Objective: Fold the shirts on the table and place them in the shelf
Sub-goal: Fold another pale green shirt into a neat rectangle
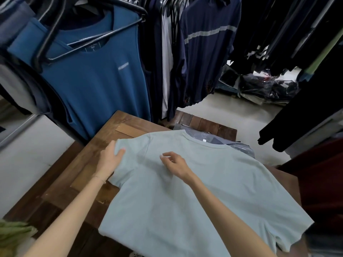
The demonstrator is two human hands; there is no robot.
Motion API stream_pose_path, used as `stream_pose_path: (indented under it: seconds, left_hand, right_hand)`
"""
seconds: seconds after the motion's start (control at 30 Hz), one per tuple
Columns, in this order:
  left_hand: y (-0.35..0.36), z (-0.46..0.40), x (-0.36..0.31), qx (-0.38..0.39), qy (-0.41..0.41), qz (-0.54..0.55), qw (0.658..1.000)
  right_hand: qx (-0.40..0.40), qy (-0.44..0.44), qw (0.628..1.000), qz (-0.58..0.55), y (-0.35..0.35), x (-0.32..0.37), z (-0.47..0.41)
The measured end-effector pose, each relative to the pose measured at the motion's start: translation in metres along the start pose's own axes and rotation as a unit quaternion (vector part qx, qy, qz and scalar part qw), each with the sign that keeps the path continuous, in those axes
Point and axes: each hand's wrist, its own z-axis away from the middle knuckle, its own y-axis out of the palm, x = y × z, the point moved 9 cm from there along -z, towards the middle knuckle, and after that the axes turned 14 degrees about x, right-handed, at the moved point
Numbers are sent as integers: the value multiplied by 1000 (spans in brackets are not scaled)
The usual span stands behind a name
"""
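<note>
Wooden table (pixel 87 164), dark planks, paler panel at the left. Pale green t-shirt (pixel 194 191) spread flat across it, neck hole at the far edge, hem hanging over the near edge. Blue t-shirt (pixel 92 80) on a black hanger (pixel 89 37) hanging just behind the table's far left corner. Rack of dark navy garments (pixel 204 43) further back, plastic-wrapped bundles (pixel 267 86) on the floor at right. Plastic-bagged clothing (pixel 219 140) under the pale green t-shirt's collar. Olive cloth (pixel 13 232) at the near left corner. Left hand (pixel 111 158) on the left sleeve edge, thumb over the fabric, fingers under it, holding the sleeve. Right hand (pixel 174 164) over the chest area, fingers curled, appears to pinch fabric; cannot tell for sure.
</note>
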Motion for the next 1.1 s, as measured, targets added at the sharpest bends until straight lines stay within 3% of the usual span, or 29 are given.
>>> stream_pose_path:
  seconds: [0.07,0.13,0.2,0.23,0.3,0.37,0.43,0.53,0.63,0.83,1.1]
  left_hand:
    - [17,14,-42,22,58,0,998]
    - [49,27,-76,124,96,32,987]
    - [77,42,-92,215,95,110,966]
    - [81,48,-91,215,89,134,963]
    - [71,55,-77,144,86,134,977]
    - [52,65,-42,50,64,94,992]
    - [40,80,-2,4,30,58,998]
    - [53,105,49,71,-48,-57,995]
    - [69,117,65,108,-66,-122,984]
    - [70,121,59,47,-41,-82,995]
    - [61,169,99,18,-82,3,996]
  right_hand:
    - [52,5,994,-96,11,3,-2]
    - [103,23,961,-254,23,1,-6]
    - [123,52,935,-327,29,-10,-12]
    - [108,71,940,-316,28,-18,-13]
    - [38,96,967,-234,22,-37,-15]
    - [-15,91,981,-169,17,-50,-17]
    - [-32,67,987,-146,17,-47,-15]
    - [-48,10,994,-97,20,-34,-14]
    - [-59,-21,996,-63,19,-27,-14]
    - [-80,-12,993,-87,4,-35,-28]
    - [-103,-24,989,-104,-1,-32,-25]
